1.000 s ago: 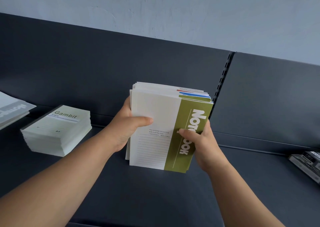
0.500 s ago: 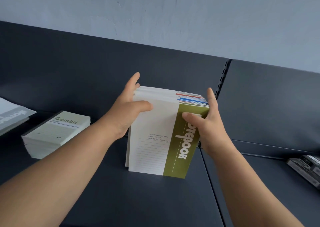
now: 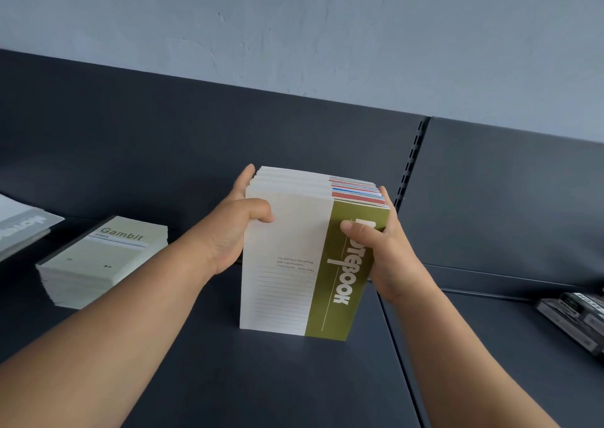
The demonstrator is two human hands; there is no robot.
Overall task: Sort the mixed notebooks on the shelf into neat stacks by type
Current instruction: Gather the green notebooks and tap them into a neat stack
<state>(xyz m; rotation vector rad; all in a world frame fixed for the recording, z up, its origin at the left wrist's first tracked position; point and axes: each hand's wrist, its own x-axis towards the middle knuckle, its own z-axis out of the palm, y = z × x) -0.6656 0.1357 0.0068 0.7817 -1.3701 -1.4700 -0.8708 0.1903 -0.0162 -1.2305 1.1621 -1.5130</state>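
A bundle of notebooks stands upright on its bottom edge on the dark shelf. The front cover is cream with an olive band reading "Notebook"; red and blue bands show on covers behind it. My left hand grips the bundle's left side, thumb on the front cover and fingers behind. My right hand grips the right side, thumb on the olive band. A flat stack of pale green "Gambit" notebooks lies to the left.
A grey notebook stack sits at the far left edge. Dark patterned items lie at the right edge. A slotted upright divides the shelf's back panel. A seam splits the shelf floor right of the bundle.
The bundle now stands squarer on the shelf, its covers fanned at the top. Both hands stay on its upper sides, where they slid from mid-height a second ago.
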